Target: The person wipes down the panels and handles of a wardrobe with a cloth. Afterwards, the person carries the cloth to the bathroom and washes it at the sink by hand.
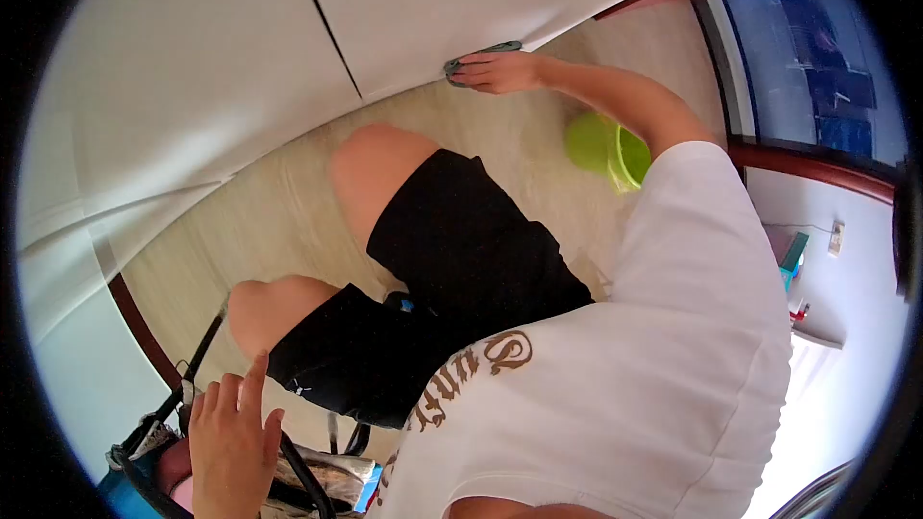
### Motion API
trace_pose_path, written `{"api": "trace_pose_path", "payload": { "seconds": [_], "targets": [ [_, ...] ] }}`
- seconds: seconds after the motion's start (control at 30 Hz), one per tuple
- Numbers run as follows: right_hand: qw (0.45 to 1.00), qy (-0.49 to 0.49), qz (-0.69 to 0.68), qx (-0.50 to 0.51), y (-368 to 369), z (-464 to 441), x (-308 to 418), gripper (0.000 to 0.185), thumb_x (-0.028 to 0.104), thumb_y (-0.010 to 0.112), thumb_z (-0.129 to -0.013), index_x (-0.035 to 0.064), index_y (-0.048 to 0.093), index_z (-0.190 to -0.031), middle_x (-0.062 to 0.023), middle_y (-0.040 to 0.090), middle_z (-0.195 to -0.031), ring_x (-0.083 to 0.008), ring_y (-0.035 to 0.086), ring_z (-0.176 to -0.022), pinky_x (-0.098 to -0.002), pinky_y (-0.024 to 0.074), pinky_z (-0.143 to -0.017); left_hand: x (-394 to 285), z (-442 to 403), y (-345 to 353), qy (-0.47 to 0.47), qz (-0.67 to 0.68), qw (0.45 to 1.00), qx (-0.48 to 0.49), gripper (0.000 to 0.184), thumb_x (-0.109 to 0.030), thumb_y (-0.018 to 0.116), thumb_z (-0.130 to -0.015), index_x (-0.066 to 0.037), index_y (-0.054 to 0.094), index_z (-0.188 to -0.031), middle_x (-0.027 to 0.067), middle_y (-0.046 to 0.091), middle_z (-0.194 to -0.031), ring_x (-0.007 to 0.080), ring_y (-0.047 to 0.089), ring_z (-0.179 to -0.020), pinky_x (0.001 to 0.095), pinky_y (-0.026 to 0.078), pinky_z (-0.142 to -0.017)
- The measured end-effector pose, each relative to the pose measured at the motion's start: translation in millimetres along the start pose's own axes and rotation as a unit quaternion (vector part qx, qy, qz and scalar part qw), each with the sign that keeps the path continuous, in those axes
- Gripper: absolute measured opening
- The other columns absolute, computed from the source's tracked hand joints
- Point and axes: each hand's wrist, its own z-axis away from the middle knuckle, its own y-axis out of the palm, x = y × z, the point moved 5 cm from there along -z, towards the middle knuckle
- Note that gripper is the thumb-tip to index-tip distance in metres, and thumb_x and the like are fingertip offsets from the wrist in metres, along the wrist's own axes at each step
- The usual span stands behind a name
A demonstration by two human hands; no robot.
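My right hand [500,72] presses a folded grey-green cloth [457,67] along the bottom edge of a white panel [212,48], where it meets the floor. Its fingers lie over the cloth, which sticks out on both sides of them. At the lower left, my left hand [236,432] is raised with fingers apart and nothing in it. It is near my left knee [255,317], in front of a black-framed object with a bag-like item on it.
A lime-green bin [606,149] with a liner stands on the floor [288,183] beside my right arm. A dark vertical gap divides the white panels. A brown-framed doorway or window [798,67] is at the upper right. Black tubing [202,356] runs by my left hand.
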Motion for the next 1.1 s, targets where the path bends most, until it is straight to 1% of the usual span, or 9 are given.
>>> {"api": "trace_pose_path", "payload": {
  "seconds": [0.1,0.17,0.3,0.4,0.57,0.73,0.9,0.97,1.1],
  "targets": [
    [0.999,-0.003,-0.025,-0.027,-34.9,18.9,-18.6,0.029,0.013,0.062,-0.088,0.0054,0.074,-0.113,-0.0134,0.053,-0.155,-0.0258,0.046,-0.147,-0.0456,0.0260,-0.131,-5.3,-0.8,-13.6,-0.003,0.002,1.000,-0.024,0.066,-0.012,0.064,-0.096,-0.010,0.041,-0.158,0.0231,0.060,-0.120,0.0439,0.058,-0.113,0.0530,0.045,-0.102],
    [0.999,-0.002,-0.028,-0.032,-65.2,21.8,-26.8,0.028,0.014,0.064,-0.088,0.0109,0.074,-0.114,-0.0112,0.054,-0.155,-0.0242,0.046,-0.146,-0.0462,0.0257,-0.131,-2.1,-0.1,-9.2,-0.038,0.010,0.999,0.033,0.065,-0.011,0.064,-0.096,-0.010,0.041,-0.157,0.0223,0.061,-0.120,0.0432,0.059,-0.111,0.0526,0.046,-0.102],
    [0.995,0.044,0.032,-0.078,-132.2,40.6,-49.6,0.024,0.016,0.065,-0.088,0.0139,0.074,-0.110,-0.0084,0.050,-0.159,-0.0229,0.045,-0.148,-0.0478,0.0233,-0.132,5.4,4.2,8.4,0.055,-0.038,0.996,-0.056,0.067,-0.016,0.071,-0.091,-0.008,0.048,-0.153,0.0164,0.061,-0.108,0.0341,0.061,-0.102,0.0464,0.047,-0.091],
    [0.993,0.072,0.058,-0.071,-202.2,46.8,-72.3,0.031,0.013,0.069,-0.086,0.0193,0.071,-0.116,-0.0060,0.052,-0.159,-0.0199,0.052,-0.142,-0.0459,0.0332,-0.127,4.8,9.6,6.8,0.072,-0.048,0.991,-0.106,0.064,-0.017,0.071,-0.091,-0.010,0.050,-0.151,0.0150,0.063,-0.107,0.0330,0.062,-0.101,0.0456,0.048,-0.088],
    [0.986,0.099,0.105,-0.089,-311.9,57.5,-114.4,0.032,0.015,0.068,-0.087,0.0221,0.069,-0.118,-0.0018,0.049,-0.162,-0.0209,0.052,-0.142,-0.0460,0.0342,-0.126,-0.1,23.0,18.7,0.122,-0.089,0.979,-0.140,0.061,-0.023,0.072,-0.092,-0.010,0.052,-0.149,0.0133,0.064,-0.102,0.0323,0.064,-0.099,0.0447,0.050,-0.085],
    [0.976,0.096,0.157,-0.119,-408.8,44.4,-154.2,0.047,0.014,0.068,-0.089,0.0245,0.066,-0.134,-0.0009,0.052,-0.160,-0.0203,0.052,-0.142,-0.0451,0.0300,-0.128,-0.8,29.1,34.6,0.138,-0.089,0.980,-0.115,0.059,-0.026,0.070,-0.094,-0.009,0.053,-0.148,0.0130,0.064,-0.101,0.0318,0.066,-0.096,0.0454,0.051,-0.083],
    [0.968,0.114,0.174,-0.142,-423.0,27.4,-161.6,0.044,0.012,0.069,-0.091,0.0264,0.067,-0.133,0.0014,0.052,-0.159,-0.0182,0.053,-0.141,-0.0424,0.0273,-0.129,2.1,25.6,39.5,0.139,-0.102,0.980,-0.099,0.058,-0.028,0.068,-0.097,-0.008,0.053,-0.148,0.0118,0.063,-0.099,0.0303,0.066,-0.098,0.0437,0.051,-0.083],
    [0.965,0.102,0.173,-0.171,-416.4,21.6,-160.5,0.041,0.013,0.069,-0.090,0.0262,0.070,-0.129,0.0012,0.055,-0.156,-0.0172,0.054,-0.139,-0.0402,0.0285,-0.127,1.3,25.4,29.6,0.103,-0.082,0.989,-0.059,0.062,-0.029,0.065,-0.100,-0.010,0.044,-0.155,0.0182,0.066,-0.113,0.0370,0.066,-0.107,0.0488,0.051,-0.094],
    [0.956,0.118,0.179,-0.201,-391.0,-4.5,-151.1,0.036,0.017,0.071,-0.088,0.0261,0.075,-0.122,0.0021,0.062,-0.150,-0.0154,0.058,-0.135,-0.0367,0.0329,-0.123,-0.7,21.4,18.4,0.092,-0.070,0.990,-0.082,0.064,-0.027,0.068,-0.097,-0.011,0.044,-0.155,0.0179,0.065,-0.115,0.0363,0.064,-0.110,0.0486,0.050,-0.096]
  ]
}}
